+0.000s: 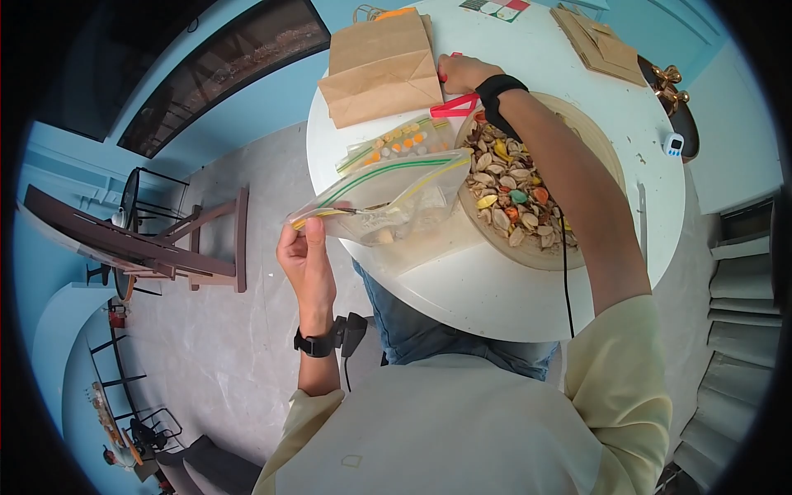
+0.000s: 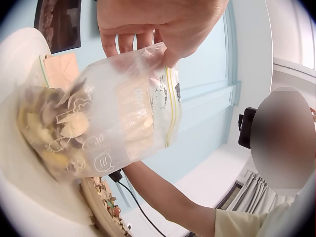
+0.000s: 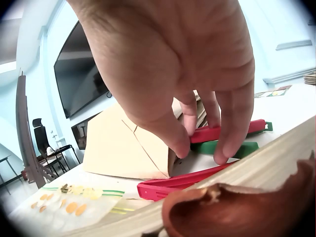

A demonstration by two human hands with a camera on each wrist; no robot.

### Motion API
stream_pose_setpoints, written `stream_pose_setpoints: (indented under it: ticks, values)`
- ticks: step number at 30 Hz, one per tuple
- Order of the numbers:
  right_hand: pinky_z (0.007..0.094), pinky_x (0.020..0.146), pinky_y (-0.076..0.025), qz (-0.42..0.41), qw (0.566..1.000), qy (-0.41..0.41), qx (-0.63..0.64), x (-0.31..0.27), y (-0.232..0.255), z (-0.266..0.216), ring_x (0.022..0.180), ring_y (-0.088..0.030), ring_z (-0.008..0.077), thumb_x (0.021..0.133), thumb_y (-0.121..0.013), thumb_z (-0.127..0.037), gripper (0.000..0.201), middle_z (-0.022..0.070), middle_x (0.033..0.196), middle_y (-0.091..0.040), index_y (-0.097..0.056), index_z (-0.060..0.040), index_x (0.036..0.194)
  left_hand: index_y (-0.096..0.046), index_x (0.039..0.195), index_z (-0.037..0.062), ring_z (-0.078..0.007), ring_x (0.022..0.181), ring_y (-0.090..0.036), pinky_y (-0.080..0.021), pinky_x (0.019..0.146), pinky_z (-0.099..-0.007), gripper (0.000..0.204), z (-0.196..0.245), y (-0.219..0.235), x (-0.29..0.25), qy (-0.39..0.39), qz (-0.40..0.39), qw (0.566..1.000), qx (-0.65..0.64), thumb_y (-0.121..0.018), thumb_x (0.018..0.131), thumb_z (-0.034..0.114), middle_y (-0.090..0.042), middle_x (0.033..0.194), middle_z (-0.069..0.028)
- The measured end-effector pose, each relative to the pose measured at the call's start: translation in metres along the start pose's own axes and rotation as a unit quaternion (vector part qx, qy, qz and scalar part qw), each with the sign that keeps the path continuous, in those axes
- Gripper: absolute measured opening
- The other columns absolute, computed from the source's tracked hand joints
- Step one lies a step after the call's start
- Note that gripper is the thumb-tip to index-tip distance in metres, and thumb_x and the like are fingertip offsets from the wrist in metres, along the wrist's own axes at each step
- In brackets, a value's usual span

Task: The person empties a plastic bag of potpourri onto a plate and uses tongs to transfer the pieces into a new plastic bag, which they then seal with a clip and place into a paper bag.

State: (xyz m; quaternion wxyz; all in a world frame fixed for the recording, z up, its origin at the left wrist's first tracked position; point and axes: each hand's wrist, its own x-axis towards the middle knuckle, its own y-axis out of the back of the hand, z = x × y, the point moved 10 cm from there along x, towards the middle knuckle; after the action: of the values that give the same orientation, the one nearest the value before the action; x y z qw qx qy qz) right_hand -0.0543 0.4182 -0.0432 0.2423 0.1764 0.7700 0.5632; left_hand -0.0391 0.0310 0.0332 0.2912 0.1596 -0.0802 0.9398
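My left hand [image 1: 309, 264] pinches the top edge of a clear zip bag [image 2: 106, 113] between thumb and fingers. Dried petal-like pieces [image 2: 52, 131] lie in the bottom of this bag, and its mouth gapes in the head view. My right hand [image 3: 182, 74] reaches down over a red bag clip [image 3: 256, 126] and a green bag clip [image 3: 247, 148] beside the brown paper bag [image 1: 379, 70]. Its fingers are spread, with thumb and fingertips right at the clips. Nearer lies another red bag clip [image 3: 163, 186].
Under my right forearm sits a round beige tray [image 1: 609, 148] of dried shell-like pieces. A second zip bag [image 1: 400, 142] with orange and white pieces lies beside the paper bag. Flat brown paper bags [image 1: 598, 49] and a small white timer [image 1: 674, 144] are across the white table.
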Motion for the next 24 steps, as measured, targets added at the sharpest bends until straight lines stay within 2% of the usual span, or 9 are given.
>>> stream_pose_setpoints:
  ticks: [1, 8, 11, 14, 16, 17, 19, 21, 24]
  values:
    - [0.0431, 0.08, -0.052, 0.054, 0.998, 0.022, 0.0, 0.005, 0.005, 0.0, 0.094, -0.065, 0.0334, 0.083, -0.064, -0.023, 0.038, 0.0172, 0.105, -0.067, -0.052, -0.009, 0.116, -0.062, 0.106, 0.0014, -0.0146, 0.094, -0.064, -0.047, 0.09, -0.0302, 0.029, -0.001, 0.0, 0.0, 0.003, 0.001, 1.0, 0.002, -0.058, 0.098, 0.029, -0.071, 0.099, -0.0139]
    - [0.0444, 0.085, -0.052, 0.096, 0.994, 0.008, -0.047, -0.009, 0.026, 0.003, 0.1, -0.064, 0.0348, 0.079, -0.071, -0.035, 0.047, 0.0187, 0.106, -0.066, -0.055, -0.0095, 0.116, -0.061, 0.11, 0.001, -0.0188, 0.104, -0.061, -0.043, 0.099, -0.0329, 0.029, -0.009, 0.002, 0.001, 0.02, -0.019, 1.0, -0.011, -0.056, 0.099, 0.027, -0.067, 0.108, -0.0142]
    - [0.0464, 0.092, -0.051, 0.177, 0.984, 0.017, -0.015, -0.036, 0.071, 0.009, 0.108, -0.062, 0.036, 0.083, -0.066, -0.027, 0.036, 0.0211, 0.116, -0.064, -0.064, -0.0035, 0.11, -0.061, 0.111, 0.0011, -0.0164, 0.104, -0.06, -0.043, 0.099, -0.0314, 0.029, -0.013, 0.003, 0.003, 0.019, -0.021, 1.0, -0.008, -0.057, 0.099, 0.027, -0.067, 0.109, -0.0116]
    - [0.0389, 0.084, -0.053, 0.26, 0.965, 0.041, -0.001, -0.084, 0.112, -0.004, 0.1, -0.065, 0.0311, 0.088, -0.067, -0.027, 0.028, 0.0166, 0.1, -0.068, -0.063, -0.0071, 0.108, -0.061, 0.113, 0.0013, -0.0132, 0.105, -0.059, -0.043, 0.098, -0.0295, 0.03, -0.016, 0.005, 0.003, 0.029, 0.003, 0.999, -0.012, -0.057, 0.098, 0.027, -0.065, 0.112, -0.0081]
    - [0.0372, 0.084, -0.053, 0.271, 0.951, 0.108, 0.1, -0.115, 0.124, 0.004, 0.099, -0.065, 0.0292, 0.09, -0.065, -0.023, 0.026, 0.016, 0.1, -0.068, -0.063, -0.0072, 0.11, -0.064, 0.106, 0.0019, -0.0052, 0.086, -0.055, -0.041, 0.079, -0.0209, 0.026, -0.008, 0.004, 0.005, 0.017, 0.035, 0.999, -0.033, -0.063, 0.096, 0.026, -0.067, 0.095, -0.0018]
    - [0.0364, 0.084, -0.053, 0.276, 0.939, 0.142, 0.148, -0.147, 0.126, 0.003, 0.099, -0.065, 0.0282, 0.09, -0.064, -0.021, 0.025, 0.0156, 0.1, -0.067, -0.063, -0.0073, 0.111, -0.064, 0.106, 0.0019, -0.0052, 0.086, -0.055, -0.041, 0.079, -0.0209, 0.026, -0.009, 0.005, 0.005, 0.017, 0.036, 0.999, -0.033, -0.063, 0.096, 0.026, -0.067, 0.095, -0.0018]
    - [0.0346, 0.083, -0.053, 0.281, 0.903, 0.208, 0.25, -0.198, 0.132, -0.004, 0.098, -0.065, 0.0263, 0.092, -0.062, -0.017, 0.023, 0.015, 0.1, -0.066, -0.063, -0.0074, 0.113, -0.061, 0.115, 0.0024, -0.011, 0.106, -0.057, -0.042, 0.097, -0.0281, 0.031, -0.014, 0.006, 0.004, 0.033, 0.013, 0.999, -0.013, -0.058, 0.098, 0.028, -0.064, 0.113, -0.0046]
    - [0.0329, 0.083, -0.053, 0.283, 0.853, 0.268, 0.348, -0.24, 0.142, -0.02, 0.097, -0.065, 0.0243, 0.093, -0.06, -0.013, 0.023, 0.0144, 0.1, -0.066, -0.063, -0.0075, 0.115, -0.061, 0.114, 0.0027, -0.0108, 0.105, -0.057, -0.042, 0.097, -0.0281, 0.03, -0.011, 0.002, 0.004, 0.033, 0.009, 0.999, -0.022, -0.058, 0.098, 0.028, -0.064, 0.113, -0.0041]
    - [0.0289, 0.079, -0.052, 0.294, 0.828, 0.349, 0.325, -0.275, 0.131, -0.053, 0.092, -0.063, 0.0194, 0.093, -0.058, -0.006, 0.021, 0.011, 0.102, -0.06, -0.064, -0.0063, 0.114, -0.061, 0.111, 0.0034, -0.0103, 0.105, -0.057, -0.042, 0.097, -0.0282, 0.028, -0.009, -0.001, 0.005, 0.033, 0.007, 0.999, -0.036, -0.058, 0.098, 0.028, -0.064, 0.111, -0.0035]
